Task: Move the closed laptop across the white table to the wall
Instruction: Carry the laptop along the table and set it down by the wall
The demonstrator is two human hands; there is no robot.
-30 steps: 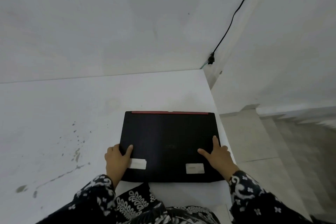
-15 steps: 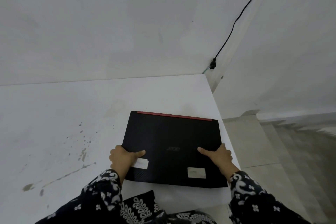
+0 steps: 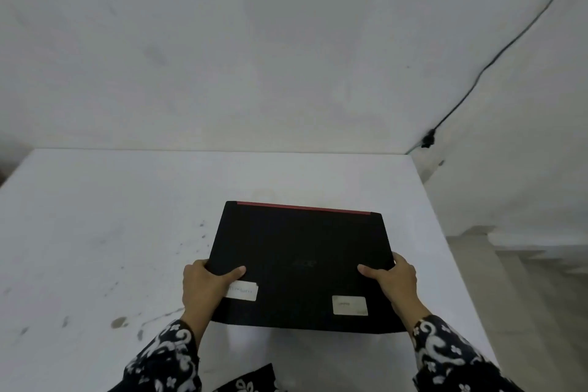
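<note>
A closed black laptop (image 3: 302,251) with a red strip along its far edge and two white stickers near its front lies on the white table (image 3: 127,216), right of the middle. My left hand (image 3: 203,286) grips its left side, thumb on the lid, fingers under the edge. My right hand (image 3: 394,280) grips its right side the same way. The wall (image 3: 222,57) rises at the table's far edge, a stretch of bare table between it and the laptop.
Dark specks and smears mark the table's left part (image 3: 117,323). A black cable (image 3: 496,51) runs down the wall corner to a plug (image 3: 428,140) at the table's far right corner. The table's right edge drops to a tiled floor (image 3: 541,296).
Both hands shifted from resting on the lid to clasping the laptop's side edges. The laptop has moved a little away from me, and the view has swung left.
</note>
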